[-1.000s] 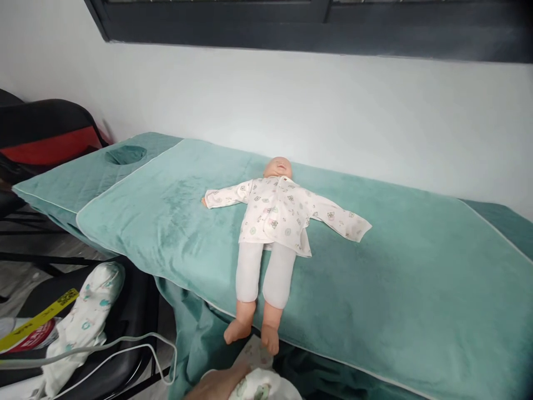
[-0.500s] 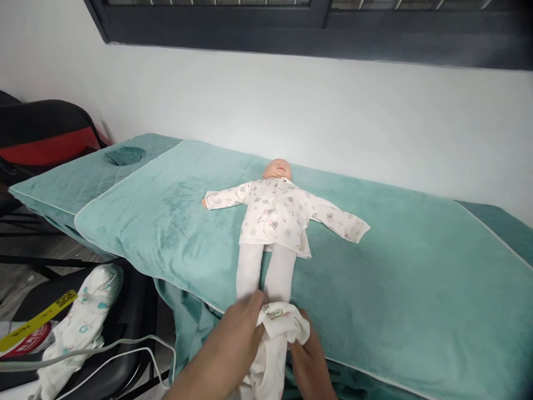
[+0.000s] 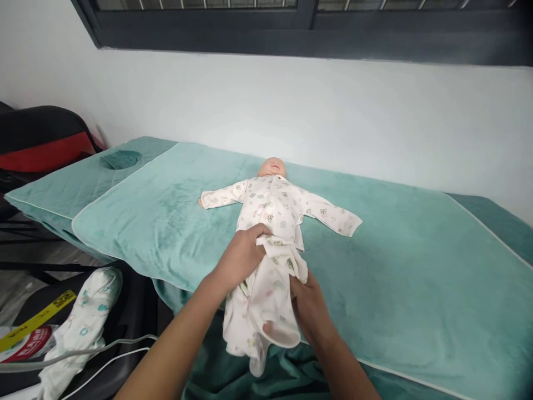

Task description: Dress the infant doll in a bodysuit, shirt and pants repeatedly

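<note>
A baby doll (image 3: 272, 166) lies face up on the green-covered bed (image 3: 400, 266), its arms spread. It wears a white printed long-sleeved top (image 3: 266, 205). White printed baby pants (image 3: 275, 294) cover the doll's legs, with the waistband up at the top's lower hem. My left hand (image 3: 244, 253) grips the left side of the waistband, thumb on top. On the other side, my right hand (image 3: 306, 297) is closed on the pants' edge, its fingers partly hidden by the cloth. A bit of the doll's foot shows at one leg opening.
A black chair (image 3: 137, 300) at the lower left bears a rolled white printed garment (image 3: 89, 311), a yellow strip (image 3: 41, 318), a bottle with a red label (image 3: 35, 341) and cables (image 3: 112, 344). A face hole (image 3: 120, 160) lies at the bed's left end. A wall (image 3: 291, 105) runs behind.
Both hands have moved up the doll's legs with the waistband, from below the knees to the top's hem. The white legs, bare of the pants before, are now covered.
</note>
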A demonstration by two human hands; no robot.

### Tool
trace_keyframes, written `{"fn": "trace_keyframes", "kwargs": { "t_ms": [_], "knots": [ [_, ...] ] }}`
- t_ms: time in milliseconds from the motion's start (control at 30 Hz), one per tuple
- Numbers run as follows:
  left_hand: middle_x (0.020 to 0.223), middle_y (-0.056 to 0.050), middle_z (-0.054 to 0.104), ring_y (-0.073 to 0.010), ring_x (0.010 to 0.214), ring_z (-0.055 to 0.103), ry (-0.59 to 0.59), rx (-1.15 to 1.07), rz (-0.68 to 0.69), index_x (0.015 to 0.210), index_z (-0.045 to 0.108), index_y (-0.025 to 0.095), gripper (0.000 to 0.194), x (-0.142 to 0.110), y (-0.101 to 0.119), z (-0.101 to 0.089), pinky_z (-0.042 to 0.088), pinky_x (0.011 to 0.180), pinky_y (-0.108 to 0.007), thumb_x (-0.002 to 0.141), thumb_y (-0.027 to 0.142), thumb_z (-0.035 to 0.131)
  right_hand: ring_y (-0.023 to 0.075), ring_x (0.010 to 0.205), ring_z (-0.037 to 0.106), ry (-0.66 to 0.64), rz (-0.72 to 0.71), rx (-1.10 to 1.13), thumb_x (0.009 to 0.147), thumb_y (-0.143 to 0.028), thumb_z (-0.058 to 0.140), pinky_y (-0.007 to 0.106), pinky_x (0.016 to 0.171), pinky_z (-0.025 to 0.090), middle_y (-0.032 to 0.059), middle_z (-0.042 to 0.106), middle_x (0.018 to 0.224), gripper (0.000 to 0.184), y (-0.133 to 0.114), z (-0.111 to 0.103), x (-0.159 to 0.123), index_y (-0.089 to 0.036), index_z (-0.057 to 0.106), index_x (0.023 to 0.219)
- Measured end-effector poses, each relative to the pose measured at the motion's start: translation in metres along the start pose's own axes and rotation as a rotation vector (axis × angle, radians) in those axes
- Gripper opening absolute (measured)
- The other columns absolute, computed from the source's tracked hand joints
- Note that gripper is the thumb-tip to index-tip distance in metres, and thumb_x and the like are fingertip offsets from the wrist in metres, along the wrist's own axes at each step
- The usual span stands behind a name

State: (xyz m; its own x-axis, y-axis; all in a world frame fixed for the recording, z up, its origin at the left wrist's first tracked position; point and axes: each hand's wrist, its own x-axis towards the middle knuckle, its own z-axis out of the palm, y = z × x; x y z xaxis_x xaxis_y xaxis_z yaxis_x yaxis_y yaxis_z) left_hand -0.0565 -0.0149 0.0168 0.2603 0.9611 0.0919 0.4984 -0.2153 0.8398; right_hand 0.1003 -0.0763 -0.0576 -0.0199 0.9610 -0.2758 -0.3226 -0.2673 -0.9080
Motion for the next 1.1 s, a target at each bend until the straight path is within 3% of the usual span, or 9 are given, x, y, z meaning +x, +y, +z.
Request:
{"fn": "trace_keyframes", "kwargs": {
  "t_ms": [167, 333, 433, 500, 633, 700, 833, 967, 1100],
  "knots": [
    [0.084, -0.001, 0.071, -0.0213, 0.078, 0.064, 0.028, 0.331, 0.060, 0.095, 0.059, 0.024, 0.014, 0.013, 0.004, 0.006, 0.038, 0.064, -0.027, 0.084, 0.020, 0.050, 0.0241, 0.091, 0.067, -0.075, 0.030, 0.116, 0.078, -0.038, 0.071, 0.033, 0.073, 0.053, 0.0048, 0.072, 0.104, 0.052, -0.015, 0.008, 0.011, -0.022, 0.058, 0.125],
    [0.097, -0.007, 0.070, -0.0240, 0.081, 0.064, -0.018, 0.731, 0.183, 0.105, 0.057, 0.022, 0.022, 0.015, 0.002, 0.006, 0.036, 0.061, -0.029, 0.086, 0.016, 0.046, 0.0234, 0.097, 0.066, -0.124, -0.005, 0.193, 0.080, -0.033, 0.070, 0.032, 0.074, 0.053, 0.0042, 0.067, 0.121, 0.052, -0.018, 0.010, 0.014, -0.026, 0.056, 0.129],
    [0.092, -0.009, 0.068, -0.0243, 0.081, 0.063, -0.038, 0.845, 0.285, 0.104, 0.058, 0.020, 0.023, 0.022, 0.005, 0.002, 0.036, 0.063, -0.030, 0.088, 0.015, 0.042, 0.0227, 0.097, 0.066, -0.153, -0.020, 0.225, 0.076, -0.029, 0.072, 0.033, 0.075, 0.053, 0.0041, 0.067, 0.122, 0.053, -0.018, 0.009, 0.018, -0.027, 0.057, 0.127],
    [0.092, -0.009, 0.067, -0.0236, 0.080, 0.062, -0.018, 0.835, 0.281, 0.102, 0.058, 0.020, 0.022, 0.028, 0.008, 0.001, 0.036, 0.064, -0.030, 0.087, 0.015, 0.044, 0.0223, 0.094, 0.065, -0.139, -0.036, 0.245, 0.075, -0.027, 0.072, 0.033, 0.075, 0.052, 0.0050, 0.068, 0.116, 0.053, -0.019, 0.008, 0.023, -0.025, 0.058, 0.126],
    [0.086, -0.004, 0.067, -0.0220, 0.077, 0.060, -0.014, 0.540, 0.101, 0.096, 0.059, 0.022, 0.016, 0.032, 0.012, -0.004, 0.035, 0.064, -0.029, 0.082, 0.019, 0.051, 0.0202, 0.086, 0.063, -0.079, -0.098, 0.143, 0.075, -0.025, 0.069, 0.031, 0.073, 0.049, 0.0043, 0.069, 0.098, 0.035, -0.026, -0.004, 0.040, -0.020, 0.063, 0.109],
    [0.083, -0.001, 0.064, -0.0202, 0.077, 0.058, -0.120, 0.278, 0.039, 0.088, 0.059, 0.021, 0.009, 0.030, 0.013, -0.014, 0.036, 0.064, -0.027, 0.082, 0.028, 0.056, 0.0182, 0.080, 0.060, -0.037, -0.150, 0.020, 0.074, -0.026, 0.070, 0.029, 0.071, 0.047, 0.0019, 0.067, 0.090, 0.027, -0.031, -0.014, 0.050, -0.019, 0.062, 0.098],
    [0.080, 0.001, 0.059, -0.0163, 0.072, 0.054, -0.333, -0.109, -0.043, 0.078, 0.059, 0.019, 0.029, 0.023, 0.010, -0.046, 0.037, 0.059, -0.024, 0.077, 0.047, 0.066, 0.0148, 0.074, 0.053, -0.053, -0.229, -0.282, 0.074, -0.026, 0.067, 0.026, 0.067, 0.041, -0.0014, 0.061, 0.081, 0.018, -0.045, -0.037, 0.064, -0.019, 0.058, 0.088],
    [0.069, 0.001, 0.056, -0.0133, 0.063, 0.054, -0.175, -0.348, -0.104, 0.069, 0.057, 0.017, 0.032, 0.024, -0.005, -0.070, 0.036, 0.057, -0.023, 0.075, 0.045, 0.071, 0.0162, 0.082, 0.054, -0.096, -0.286, -0.479, 0.075, -0.022, 0.058, 0.028, 0.075, 0.040, -0.0003, 0.062, 0.090, 0.017, -0.054, -0.054, 0.074, -0.019, 0.060, 0.092],
    [0.063, 0.001, 0.057, -0.0110, 0.057, 0.053, -0.088, -0.654, -0.180, 0.067, 0.055, 0.016, 0.031, 0.028, -0.034, -0.066, 0.036, 0.054, -0.021, 0.076, 0.040, 0.073, 0.0182, 0.087, 0.055, -0.089, -0.300, -0.618, 0.073, -0.019, 0.053, 0.032, 0.080, 0.041, 0.0003, 0.062, 0.092, 0.022, -0.052, -0.060, 0.083, -0.019, 0.059, 0.094]
  ]
}}
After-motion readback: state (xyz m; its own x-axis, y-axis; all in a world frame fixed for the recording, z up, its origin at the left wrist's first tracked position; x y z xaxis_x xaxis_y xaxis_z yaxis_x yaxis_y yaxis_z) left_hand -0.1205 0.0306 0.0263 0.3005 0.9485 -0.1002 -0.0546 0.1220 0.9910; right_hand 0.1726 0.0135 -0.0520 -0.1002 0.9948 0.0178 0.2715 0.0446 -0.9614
